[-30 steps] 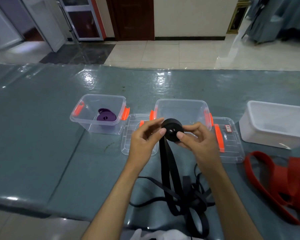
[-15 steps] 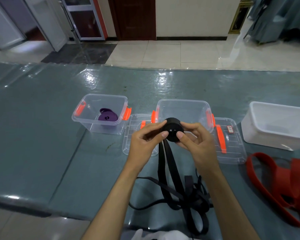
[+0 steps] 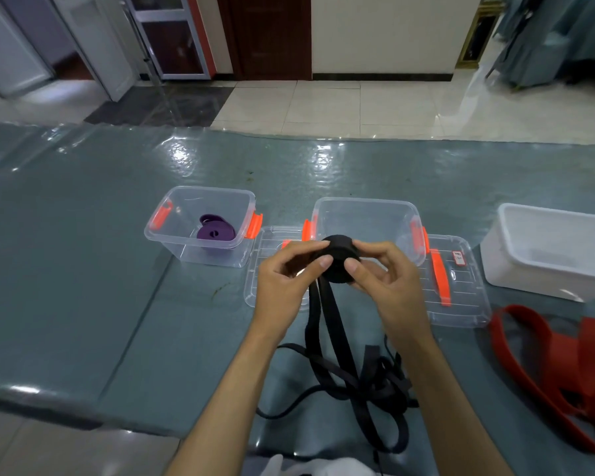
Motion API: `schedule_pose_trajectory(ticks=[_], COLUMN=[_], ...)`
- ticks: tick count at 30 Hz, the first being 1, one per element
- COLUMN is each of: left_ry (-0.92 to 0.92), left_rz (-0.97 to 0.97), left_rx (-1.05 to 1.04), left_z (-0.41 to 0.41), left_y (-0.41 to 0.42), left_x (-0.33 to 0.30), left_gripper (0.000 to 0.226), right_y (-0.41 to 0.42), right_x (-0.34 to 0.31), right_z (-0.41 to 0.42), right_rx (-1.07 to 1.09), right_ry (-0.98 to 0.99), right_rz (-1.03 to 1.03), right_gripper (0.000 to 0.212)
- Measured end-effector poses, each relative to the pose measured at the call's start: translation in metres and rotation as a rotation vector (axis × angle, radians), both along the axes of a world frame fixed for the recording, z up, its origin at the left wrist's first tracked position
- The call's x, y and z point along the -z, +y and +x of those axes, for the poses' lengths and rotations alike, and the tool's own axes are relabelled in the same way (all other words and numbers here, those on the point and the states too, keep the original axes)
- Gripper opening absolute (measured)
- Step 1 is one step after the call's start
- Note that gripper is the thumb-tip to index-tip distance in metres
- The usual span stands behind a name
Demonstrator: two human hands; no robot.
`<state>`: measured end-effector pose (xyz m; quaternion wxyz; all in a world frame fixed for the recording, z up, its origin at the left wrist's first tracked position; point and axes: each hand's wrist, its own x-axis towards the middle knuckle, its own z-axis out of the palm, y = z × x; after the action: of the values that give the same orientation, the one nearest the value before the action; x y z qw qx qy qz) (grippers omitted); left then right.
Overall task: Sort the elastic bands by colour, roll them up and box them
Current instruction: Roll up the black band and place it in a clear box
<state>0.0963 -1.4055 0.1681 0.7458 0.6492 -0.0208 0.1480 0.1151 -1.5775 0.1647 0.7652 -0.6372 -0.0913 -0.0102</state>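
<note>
A black elastic band is partly wound into a tight roll (image 3: 337,261), held above the table in front of me. My left hand (image 3: 285,280) pinches the roll from the left and my right hand (image 3: 382,280) pinches it from the right. The unwound tail (image 3: 327,321) hangs down into a tangled black heap (image 3: 368,386) near the front edge. Behind the roll stands an open clear box (image 3: 366,209) with orange latches. A second clear box (image 3: 172,231) at the left holds purple rolls (image 3: 215,231). Red bands (image 3: 564,359) lie loose at the right.
Two clear lids (image 3: 461,304) lie flat beside the middle box, one partly under my left hand. A white tub (image 3: 543,266) stands at the right. The table has a glossy grey-green cover (image 3: 66,269), with its front edge close to me. Tiled floor lies beyond.
The roll has turned slightly between my fingers and the hanging tail has shifted a little. Both hands stay in the same place.
</note>
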Motion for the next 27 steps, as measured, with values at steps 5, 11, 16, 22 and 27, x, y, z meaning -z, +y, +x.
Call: schedule_pose_trajectory(ticks=[5, 11, 16, 22, 27], left_ry=[0.033, 0.061, 0.069, 0.066, 0.051], left_rz=[0.087, 0.071, 0.007, -0.022, -0.024], left_rx=[0.007, 0.110, 0.042, 0.098, 0.080], left_z=[-0.004, -0.002, -0.002, -0.002, 0.003], left_y=[-0.001, 0.007, 0.006, 0.005, 0.004], left_x=[0.010, 0.016, 0.018, 0.018, 0.011], left_gripper=[0.024, 0.038, 0.032, 0.037, 0.033], right_y=[-0.006, 0.000, -0.009, -0.009, -0.013], right_x=[0.002, 0.007, 0.010, 0.006, 0.009], right_z=[0.003, -0.002, 0.003, 0.001, 0.005], right_rx=[0.045, 0.002, -0.033, 0.011, 0.001], right_ry=[-0.020, -0.042, 0.021, -0.071, -0.040], right_rz=[-0.101, -0.021, -0.154, -0.077, -0.154], right_gripper=[0.017, 0.020, 0.023, 0.026, 0.021])
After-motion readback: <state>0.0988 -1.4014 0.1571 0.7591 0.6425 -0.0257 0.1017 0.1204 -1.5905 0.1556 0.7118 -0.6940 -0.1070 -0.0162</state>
